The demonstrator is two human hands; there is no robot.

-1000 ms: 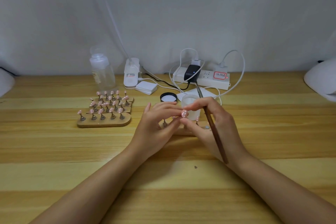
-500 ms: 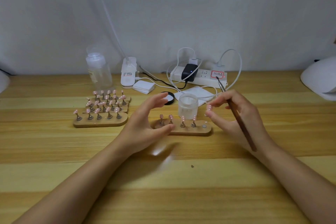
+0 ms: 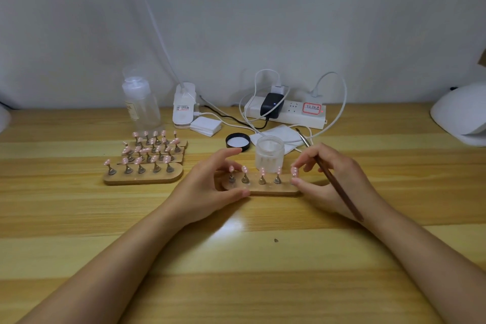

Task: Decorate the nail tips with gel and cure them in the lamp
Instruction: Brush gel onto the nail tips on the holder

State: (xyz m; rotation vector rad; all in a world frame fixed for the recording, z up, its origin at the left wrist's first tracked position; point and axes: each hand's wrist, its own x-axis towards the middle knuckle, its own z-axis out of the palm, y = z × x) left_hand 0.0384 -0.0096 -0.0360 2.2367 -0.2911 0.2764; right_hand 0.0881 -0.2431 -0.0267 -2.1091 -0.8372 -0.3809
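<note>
A wooden holder (image 3: 265, 189) lies at the table's middle with several pink nail tips (image 3: 262, 172) on metal stands. My left hand (image 3: 207, 187) curves round its left end, thumb against the front edge and fingers behind the first stand. My right hand (image 3: 331, 179) pinches one more pink nail tip (image 3: 294, 172) between thumb and forefinger at the holder's right end. A brown brush (image 3: 339, 187) is tucked in the same hand, bristles pointing away from me. Just behind the holder stands an open frosted gel jar (image 3: 270, 152). The white curing lamp (image 3: 462, 116) sits at the far right.
Several more wooden holders with pink tips (image 3: 143, 163) sit to the left. Behind them are a clear bottle (image 3: 140, 106), a white device (image 3: 184, 105) and cotton pads (image 3: 205, 126). The jar's black lid (image 3: 238, 141), a tissue (image 3: 276, 135) and a cabled power strip (image 3: 288, 113) lie behind the jar.
My hands met in front of the jar around one nail tip, then parted. The right hand carried the tip to the holder's right end; the left hand went to its left end.
</note>
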